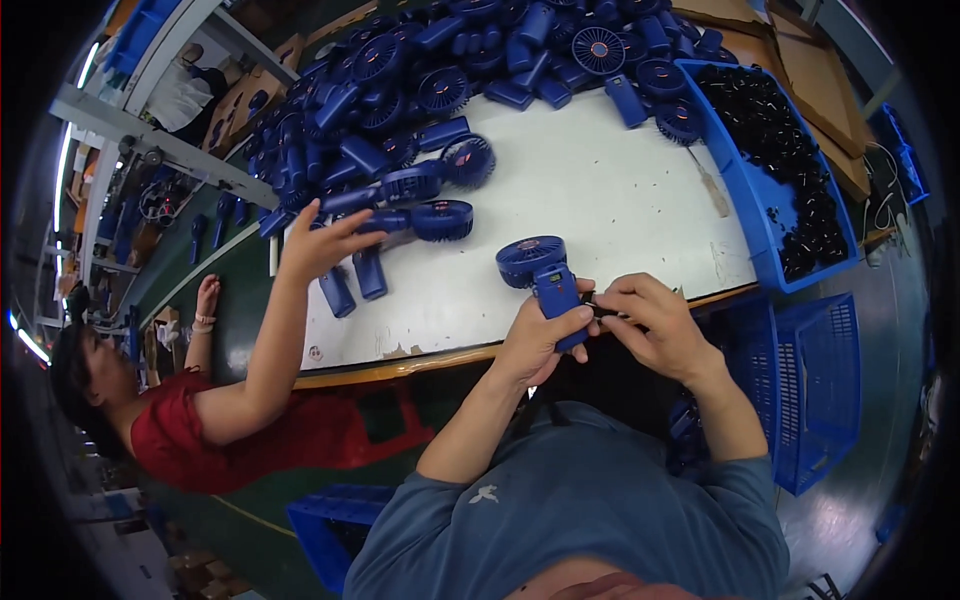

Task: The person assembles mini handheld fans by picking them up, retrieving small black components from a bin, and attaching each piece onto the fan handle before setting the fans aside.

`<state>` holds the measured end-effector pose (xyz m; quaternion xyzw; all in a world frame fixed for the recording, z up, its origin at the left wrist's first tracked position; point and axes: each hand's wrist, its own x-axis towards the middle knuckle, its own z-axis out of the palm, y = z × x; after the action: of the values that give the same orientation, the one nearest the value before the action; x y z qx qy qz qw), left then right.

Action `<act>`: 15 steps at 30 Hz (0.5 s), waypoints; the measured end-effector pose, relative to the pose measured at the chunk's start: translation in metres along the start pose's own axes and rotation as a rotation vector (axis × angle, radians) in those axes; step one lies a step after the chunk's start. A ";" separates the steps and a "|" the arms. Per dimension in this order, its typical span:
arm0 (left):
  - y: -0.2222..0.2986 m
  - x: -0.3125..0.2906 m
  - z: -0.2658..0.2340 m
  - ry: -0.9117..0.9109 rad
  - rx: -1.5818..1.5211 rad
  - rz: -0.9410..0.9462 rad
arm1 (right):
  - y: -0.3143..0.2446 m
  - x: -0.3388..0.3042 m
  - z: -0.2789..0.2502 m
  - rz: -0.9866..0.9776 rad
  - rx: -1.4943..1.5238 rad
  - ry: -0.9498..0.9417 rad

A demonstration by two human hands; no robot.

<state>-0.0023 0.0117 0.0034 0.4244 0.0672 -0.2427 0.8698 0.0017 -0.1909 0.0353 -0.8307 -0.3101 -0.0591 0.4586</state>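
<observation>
From here, the handheld fan [552,285] looks like smooth, faintly glossy plastic, and the bin [735,185] like plastic too. The tabletop [580,170] seems smooth, scuffed near its edge; the carton [825,85] is matt cardboard, the blue shirt [600,480] matt cloth.

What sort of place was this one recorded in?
Most likely a factory assembly floor: blue handheld fans lie heaped on a white worktable, a blue bin holds many small black parts, and a co-worker in red is alongside.

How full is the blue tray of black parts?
Partly full: black parts cover much of the blue tray, but a bare patch of its bottom shows.
</observation>
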 end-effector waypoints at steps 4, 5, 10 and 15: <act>-0.008 -0.011 -0.006 -0.213 0.042 -0.096 | -0.010 0.027 -0.002 -0.089 0.024 -0.002; -0.009 -0.013 -0.007 -0.284 -0.008 -0.119 | -0.011 0.033 -0.001 -0.083 0.023 0.001; -0.017 -0.011 -0.014 -0.295 -0.167 -0.077 | -0.016 0.042 0.005 -0.141 -0.141 -0.107; -0.016 -0.006 0.016 0.070 -0.271 -0.018 | -0.026 0.024 0.019 0.000 -0.268 -0.139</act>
<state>-0.0172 -0.0067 0.0038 0.3108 0.1332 -0.2241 0.9140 0.0028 -0.1542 0.0523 -0.8865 -0.3305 -0.0427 0.3209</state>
